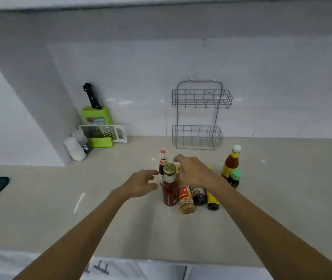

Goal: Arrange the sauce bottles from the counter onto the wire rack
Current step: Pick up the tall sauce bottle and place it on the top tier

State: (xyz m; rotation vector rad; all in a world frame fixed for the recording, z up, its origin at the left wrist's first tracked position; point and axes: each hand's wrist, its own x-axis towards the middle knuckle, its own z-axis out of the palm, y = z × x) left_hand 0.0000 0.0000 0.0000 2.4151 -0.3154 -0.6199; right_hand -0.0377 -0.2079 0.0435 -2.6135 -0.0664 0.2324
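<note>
Sauce bottles (pixel 189 196) clustered, left hand (pixel 141 183) fingers apart, right hand (pixel 194 171) spread above.

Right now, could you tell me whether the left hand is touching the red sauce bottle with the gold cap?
Apart. The head view shows beige counter between the left hand and the red sauce bottle with the gold cap.

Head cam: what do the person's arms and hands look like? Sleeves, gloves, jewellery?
Both arms are bare along their whole visible length: no sleeves in frame. The left hand and right hand are ungloved, with no watch, bracelet or ring visible. No markings can be made out in this slightly soft picture.
</note>
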